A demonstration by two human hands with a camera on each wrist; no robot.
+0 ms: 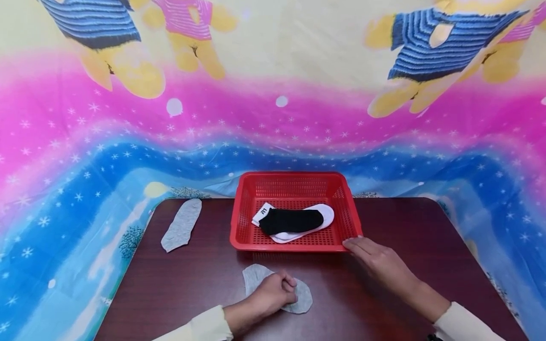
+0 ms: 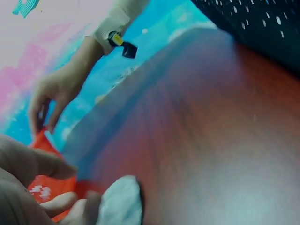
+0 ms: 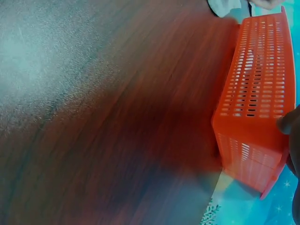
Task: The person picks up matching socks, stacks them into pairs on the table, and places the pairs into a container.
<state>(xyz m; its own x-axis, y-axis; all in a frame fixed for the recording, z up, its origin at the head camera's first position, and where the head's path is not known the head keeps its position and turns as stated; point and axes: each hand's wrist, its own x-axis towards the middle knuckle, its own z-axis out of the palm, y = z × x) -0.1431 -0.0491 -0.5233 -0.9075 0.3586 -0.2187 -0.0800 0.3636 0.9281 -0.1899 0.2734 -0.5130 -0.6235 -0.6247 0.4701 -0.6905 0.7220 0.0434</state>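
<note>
A light grey ankle sock (image 1: 304, 299) lies flat on the table in front of the basket. Over its middle is my left hand (image 1: 270, 294), fingers bent; in the left wrist view the thumb stands apart from the fingers, with no fabric seen between them. My right hand (image 1: 386, 265) pinches the near right corner of a red plastic basket (image 1: 290, 247), thumb and fingers on its rim. Inside the basket a black sock (image 1: 294, 221) lies on top of white socks (image 1: 327, 215), one showing a cuff with dark lettering.
Another grey sock (image 1: 182, 225) lies near the far left edge of the dark wooden table (image 1: 179, 289). Behind and beside the table hangs a patterned cloth (image 1: 264, 113) with printed bears and snowflakes. The basket stands at the table's far side.
</note>
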